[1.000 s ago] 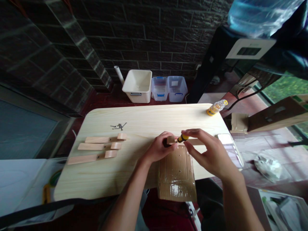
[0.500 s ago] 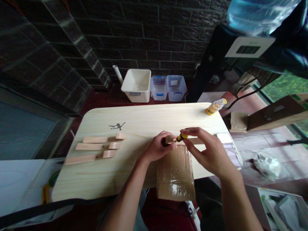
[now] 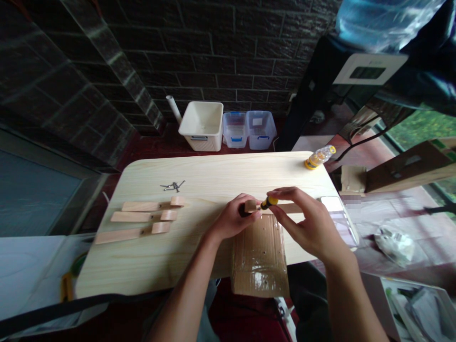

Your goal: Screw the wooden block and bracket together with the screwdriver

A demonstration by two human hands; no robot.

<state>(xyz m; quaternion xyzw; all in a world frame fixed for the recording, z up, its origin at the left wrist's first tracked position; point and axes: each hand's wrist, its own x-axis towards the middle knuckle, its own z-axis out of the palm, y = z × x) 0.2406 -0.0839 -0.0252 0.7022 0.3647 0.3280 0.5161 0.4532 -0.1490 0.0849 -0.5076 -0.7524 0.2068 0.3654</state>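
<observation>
My left hand (image 3: 238, 217) is closed round the block end of a wooden piece (image 3: 250, 205), over the top of a taped cardboard piece (image 3: 259, 256). A short yellow and black screwdriver (image 3: 270, 202) is held between the thumb and fingers of my right hand (image 3: 308, 221). Its tip meets the wooden piece just right of the block; the exact contact is too small to tell. The wooden strip runs on to the right, partly behind my right hand. Three similar wooden pieces (image 3: 141, 206) lie at the left, and several dark screws (image 3: 173, 185) lie behind them.
The pale wooden table (image 3: 213, 175) has a clear bottle with a yellow base (image 3: 320, 157) at its back right corner. A white-edged case (image 3: 340, 221) lies at the right edge. Beyond the table stand a cream bin (image 3: 202, 126) and two clear boxes (image 3: 261, 129).
</observation>
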